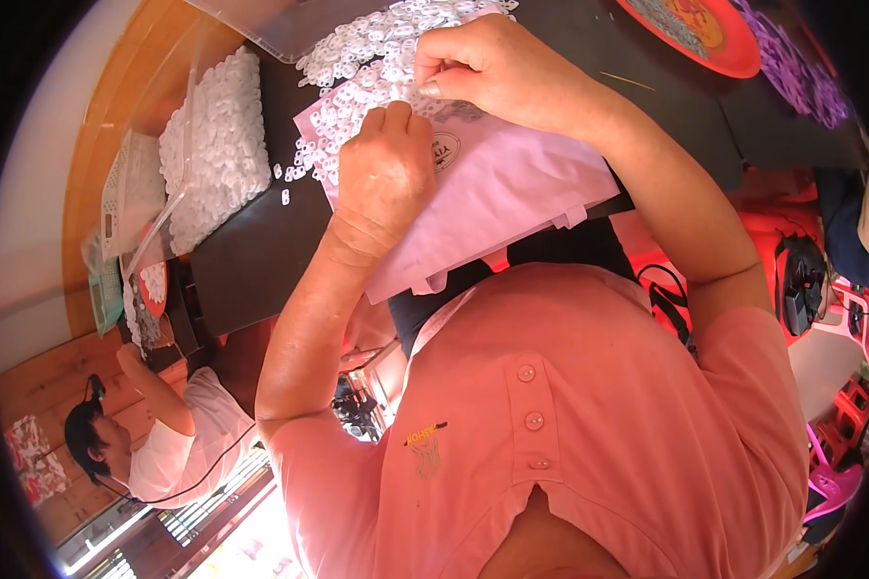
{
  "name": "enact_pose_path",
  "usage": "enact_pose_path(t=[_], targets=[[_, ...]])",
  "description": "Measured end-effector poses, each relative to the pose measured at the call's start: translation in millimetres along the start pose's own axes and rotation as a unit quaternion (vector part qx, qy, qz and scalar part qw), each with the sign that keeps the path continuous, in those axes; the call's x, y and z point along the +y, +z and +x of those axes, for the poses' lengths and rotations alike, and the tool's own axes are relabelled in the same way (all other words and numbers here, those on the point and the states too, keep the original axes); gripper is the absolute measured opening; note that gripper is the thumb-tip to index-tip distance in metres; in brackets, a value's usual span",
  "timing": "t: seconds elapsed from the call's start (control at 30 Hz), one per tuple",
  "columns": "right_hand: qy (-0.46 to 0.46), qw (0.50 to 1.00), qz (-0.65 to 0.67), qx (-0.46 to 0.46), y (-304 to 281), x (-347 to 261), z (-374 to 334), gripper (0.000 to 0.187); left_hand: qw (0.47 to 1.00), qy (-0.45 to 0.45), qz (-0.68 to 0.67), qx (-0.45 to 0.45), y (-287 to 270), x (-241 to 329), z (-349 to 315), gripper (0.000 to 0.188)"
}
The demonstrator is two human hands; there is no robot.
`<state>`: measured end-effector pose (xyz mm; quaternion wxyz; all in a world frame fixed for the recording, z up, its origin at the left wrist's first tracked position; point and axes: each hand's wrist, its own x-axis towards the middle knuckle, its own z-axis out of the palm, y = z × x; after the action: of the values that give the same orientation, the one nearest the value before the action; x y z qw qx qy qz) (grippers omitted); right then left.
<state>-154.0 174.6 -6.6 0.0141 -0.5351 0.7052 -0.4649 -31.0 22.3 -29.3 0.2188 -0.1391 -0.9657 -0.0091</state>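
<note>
Small white plastic pieces with holes [357, 48] lie heaped at the far side of the dark table, spilling onto a pink cloth bag [512, 183]. My left hand [388, 174] is closed above the bag's left part, knuckles up, at the heap's near edge; its curled fingers hide whatever they hold. To its right and farther off, my right hand [483, 72] is closed in a pinch over the white pieces. What sits between thumb and forefinger cannot be made out. Small grey bits [462, 111] lie on the bag just below the right hand.
At the left stands a clear box packed with white pieces [217, 145]. A red plate [734, 48] with grey bits is at the far right, beside purple strands [792, 63]. A thin stick [628, 81] lies on the table [251, 280]. Another person [174, 434] works at the lower left.
</note>
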Motion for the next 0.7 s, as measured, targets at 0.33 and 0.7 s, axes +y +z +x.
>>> enact_pose_path(t=[0.33, 0.7], targets=[[0.013, 0.999, 0.051, 0.004, -2.3, -6.9, 0.3, 0.008, 1.000, -0.001, -0.006, -0.005, 4.9, 1.5, 7.0, 0.012], [0.017, 0.999, 0.043, -0.002, -5.6, -7.1, 1.8, 0.008, 0.933, -0.210, -0.292, 0.020, -1.8, -7.8, 2.1, 0.011]])
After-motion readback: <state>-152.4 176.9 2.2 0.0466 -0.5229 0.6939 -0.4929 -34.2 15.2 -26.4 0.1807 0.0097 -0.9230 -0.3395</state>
